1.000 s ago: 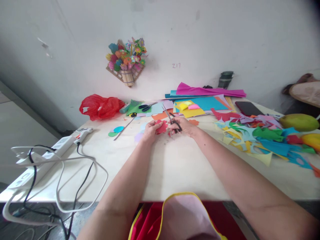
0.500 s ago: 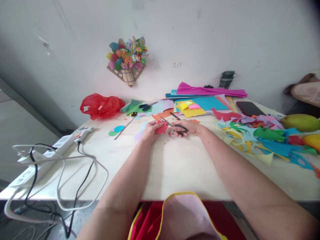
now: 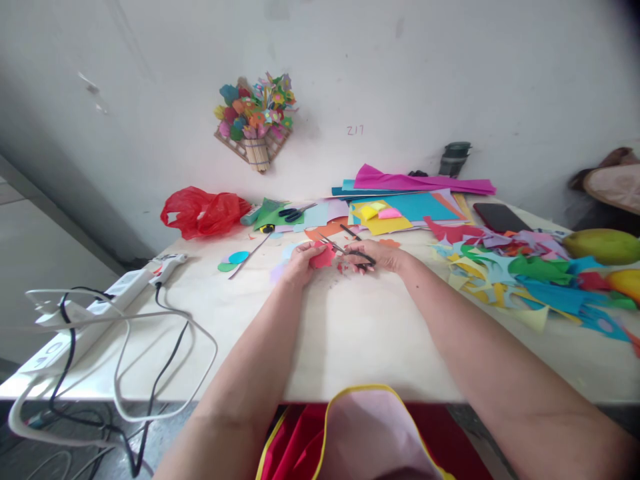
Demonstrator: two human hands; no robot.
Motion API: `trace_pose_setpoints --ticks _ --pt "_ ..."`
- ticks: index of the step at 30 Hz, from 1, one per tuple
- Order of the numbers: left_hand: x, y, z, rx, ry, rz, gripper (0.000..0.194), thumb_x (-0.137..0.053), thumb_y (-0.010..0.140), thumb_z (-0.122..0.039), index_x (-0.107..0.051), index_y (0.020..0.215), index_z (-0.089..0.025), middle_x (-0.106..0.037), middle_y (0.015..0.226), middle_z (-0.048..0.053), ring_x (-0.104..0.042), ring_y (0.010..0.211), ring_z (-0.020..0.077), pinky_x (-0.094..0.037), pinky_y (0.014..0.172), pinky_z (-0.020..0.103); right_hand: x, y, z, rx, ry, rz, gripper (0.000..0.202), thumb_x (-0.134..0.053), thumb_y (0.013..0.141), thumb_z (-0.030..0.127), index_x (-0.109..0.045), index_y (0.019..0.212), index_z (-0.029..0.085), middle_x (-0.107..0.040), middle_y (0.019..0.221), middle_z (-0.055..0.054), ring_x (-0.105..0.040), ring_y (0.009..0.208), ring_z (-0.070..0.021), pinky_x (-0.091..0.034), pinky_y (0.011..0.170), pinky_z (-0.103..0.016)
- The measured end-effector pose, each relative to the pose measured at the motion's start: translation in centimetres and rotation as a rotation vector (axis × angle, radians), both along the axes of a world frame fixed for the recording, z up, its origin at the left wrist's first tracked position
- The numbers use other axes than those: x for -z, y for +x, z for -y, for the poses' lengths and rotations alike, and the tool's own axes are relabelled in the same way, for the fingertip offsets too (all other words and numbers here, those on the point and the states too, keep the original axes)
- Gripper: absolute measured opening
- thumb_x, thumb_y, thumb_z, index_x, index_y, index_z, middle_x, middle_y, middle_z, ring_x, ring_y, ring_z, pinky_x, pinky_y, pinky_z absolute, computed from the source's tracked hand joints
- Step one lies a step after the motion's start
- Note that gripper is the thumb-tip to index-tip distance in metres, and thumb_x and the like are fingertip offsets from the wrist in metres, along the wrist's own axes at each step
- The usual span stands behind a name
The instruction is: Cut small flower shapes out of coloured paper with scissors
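Observation:
My left hand [image 3: 301, 262] pinches a small piece of red paper [image 3: 324, 256] by its left side, just above the table. In my right hand [image 3: 374, 256] is a pair of scissors [image 3: 361, 255], its fingers closed round the dark handles. The blades point left and lie at the upper edge of the red paper; whether they touch it I cannot tell. Tiny red scraps [image 3: 344, 268] show below the blades. Behind my hands lies an orange paper piece [image 3: 327, 231], and a lilac piece [image 3: 278, 270] is beside my left hand.
Blue and green paper circles [image 3: 239, 257] lie left, near a red plastic bag [image 3: 203, 212]. Second scissors [image 3: 295, 213] rest on sheets at the back. Coloured scraps [image 3: 530, 280] and a phone [image 3: 500, 218] are on the right. A power strip [image 3: 107, 300] with cables occupies the left edge.
The red paper has turned slightly in my left hand. My right hand and the scissors stay almost in place.

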State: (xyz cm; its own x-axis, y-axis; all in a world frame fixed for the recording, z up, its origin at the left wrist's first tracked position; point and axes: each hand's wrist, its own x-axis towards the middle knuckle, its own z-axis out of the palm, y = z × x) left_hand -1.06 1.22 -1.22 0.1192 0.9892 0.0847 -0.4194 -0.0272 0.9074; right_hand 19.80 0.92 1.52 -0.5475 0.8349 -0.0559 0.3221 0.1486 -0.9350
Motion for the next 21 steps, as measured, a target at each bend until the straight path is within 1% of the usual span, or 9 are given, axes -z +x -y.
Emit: trace_pose_setpoints --ticks 8,16,21 --pt "-0.15 0.07 0.17 0.009 0.001 0.011 0.035 -0.091 0.048 -0.029 -0.063 0.061 -0.014 -0.066 0.064 0.005 -0.058 0.056 0.0124 -0.046 0.058 0.026 -0.37 -0.08 0.28 0.007 -0.031 -0.022 0.023 -0.069 0.085 0.034 -0.058 0.076 0.015 -0.063 0.058 0.0 -0.054 0.041 -0.0076 -0.029 0.032 -0.016" --pt "0.09 -0.09 -0.01 0.024 0.004 -0.006 0.034 -0.09 0.052 -0.029 -0.062 0.062 -0.014 -0.067 0.067 0.006 -0.059 0.057 0.0127 -0.047 0.058 0.027 -0.3 -0.01 0.18 -0.018 -0.023 -0.032 0.03 -0.071 0.083 0.042 -0.058 0.075 0.015 -0.063 0.057 0.0 -0.053 0.041 -0.008 -0.028 0.032 -0.017" --pt "0.02 -0.07 0.08 0.028 0.007 -0.012 0.033 -0.09 0.052 -0.029 -0.062 0.062 -0.014 -0.068 0.067 0.006 -0.059 0.056 0.0123 -0.047 0.058 0.026 -0.42 -0.04 0.3 -0.014 -0.018 -0.018 0.03 -0.072 0.082 0.041 -0.058 0.075 0.015 -0.063 0.056 0.0 -0.052 0.04 -0.0078 -0.028 0.033 -0.017"
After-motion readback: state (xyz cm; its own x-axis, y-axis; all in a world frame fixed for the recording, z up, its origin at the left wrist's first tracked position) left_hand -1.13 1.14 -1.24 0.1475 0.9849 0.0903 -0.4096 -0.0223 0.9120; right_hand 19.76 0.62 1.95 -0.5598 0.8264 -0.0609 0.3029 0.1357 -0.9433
